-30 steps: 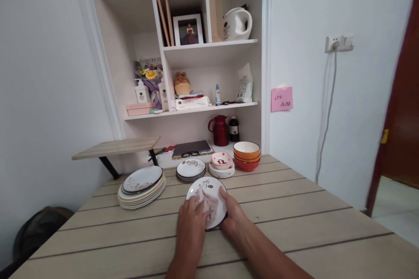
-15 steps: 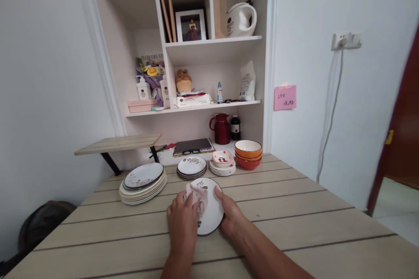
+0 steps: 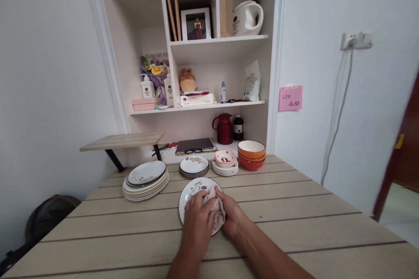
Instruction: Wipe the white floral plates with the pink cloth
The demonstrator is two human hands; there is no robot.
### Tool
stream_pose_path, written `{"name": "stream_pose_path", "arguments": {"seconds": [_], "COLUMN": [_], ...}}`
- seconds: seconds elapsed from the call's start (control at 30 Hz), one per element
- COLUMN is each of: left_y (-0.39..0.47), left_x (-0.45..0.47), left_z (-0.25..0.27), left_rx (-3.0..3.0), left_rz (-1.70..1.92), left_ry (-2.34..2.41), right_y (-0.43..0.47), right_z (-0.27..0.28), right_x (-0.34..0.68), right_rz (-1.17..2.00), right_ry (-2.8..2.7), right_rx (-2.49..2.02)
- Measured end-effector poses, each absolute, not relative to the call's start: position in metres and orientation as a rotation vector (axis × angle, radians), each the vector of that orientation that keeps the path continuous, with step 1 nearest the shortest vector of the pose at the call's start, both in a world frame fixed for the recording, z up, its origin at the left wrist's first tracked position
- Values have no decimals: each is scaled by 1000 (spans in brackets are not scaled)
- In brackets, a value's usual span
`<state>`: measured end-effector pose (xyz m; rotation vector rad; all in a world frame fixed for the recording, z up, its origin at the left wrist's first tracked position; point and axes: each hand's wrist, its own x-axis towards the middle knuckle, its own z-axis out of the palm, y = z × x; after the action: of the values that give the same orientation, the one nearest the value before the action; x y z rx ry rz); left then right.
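Note:
A white plate with a dark rim and a brown flower pattern is in front of me, near the middle of the table. My left hand is closed on a pale pink cloth, pressing it against the plate's right side. My right hand grips the plate's right edge, its thumb beside the cloth; its fingers are partly hidden under the rim. Just behind stands a short stack of matching small plates.
To the left is a stack of larger plates. Small dishes topped by a square pink bowl and stacked orange and red bowls stand at the back right. Behind them are a red jug, a laptop and a small raised shelf.
My left hand has slid the cloth rightward across the plate, from its left part to its right edge near my right thumb. My right hand keeps its grip. The view has shifted slightly.

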<state>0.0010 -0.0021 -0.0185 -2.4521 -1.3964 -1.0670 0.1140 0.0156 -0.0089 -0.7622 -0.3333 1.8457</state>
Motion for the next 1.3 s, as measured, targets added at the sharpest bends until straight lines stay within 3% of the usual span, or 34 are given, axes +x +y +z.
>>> {"name": "stream_pose_path", "arguments": {"seconds": [0.23,0.57,0.9,1.3], "left_y": [10,-4,0,-9], "left_x": [-20,5,-12,5], "left_z": [-19,-19,-8,-15], "left_rx": [-2188,-2403,-2103,-2523], "left_rz": [-932,-1062,-902,-958], "left_ry": [-1708,-1406,-1827,-1536], "right_y": [16,16,12,15], "right_z": [-5,-11,-7,-7], "right_x": [116,116,111,118], "right_rz": [1725,1941,1806,1887], "right_ry": [-229,-373,-322,-323], "right_rx": [-795,-645,-768,-731]}}
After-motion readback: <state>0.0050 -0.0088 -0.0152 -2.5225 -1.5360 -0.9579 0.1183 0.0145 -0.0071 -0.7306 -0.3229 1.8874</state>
